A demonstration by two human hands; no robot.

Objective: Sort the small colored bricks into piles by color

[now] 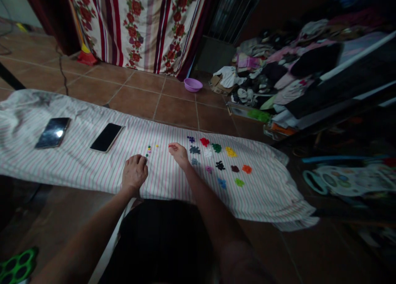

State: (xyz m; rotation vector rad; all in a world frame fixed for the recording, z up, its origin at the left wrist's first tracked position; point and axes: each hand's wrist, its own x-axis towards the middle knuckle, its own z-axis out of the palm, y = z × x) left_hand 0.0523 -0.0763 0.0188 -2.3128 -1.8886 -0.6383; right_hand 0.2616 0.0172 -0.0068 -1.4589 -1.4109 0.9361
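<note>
My right hand (178, 154) is closed in a pinch above the striped cloth (168, 178), with a small red piece (170, 145) at its fingertips. My left hand (135, 172) rests palm down on the cloth, fingers lying loosely and holding nothing visible. Just beyond its fingertips lies a short line of small pieces (149, 150) in green, yellow and pink. A single yellow piece (157, 146) sits between the two hands. Right of my right hand are several small piles sorted by colour, among them a red pile (204, 142), a dark grey pile (194, 150) and a black pile (220, 165).
Two dark-screened devices, a phone (107, 137) and a larger tablet-like one (53, 133), lie at left on the cloth. Beyond the table stand a purple basin (193, 85) and a floral curtain (133, 26). Heaped clothes (275, 65) fill the right side.
</note>
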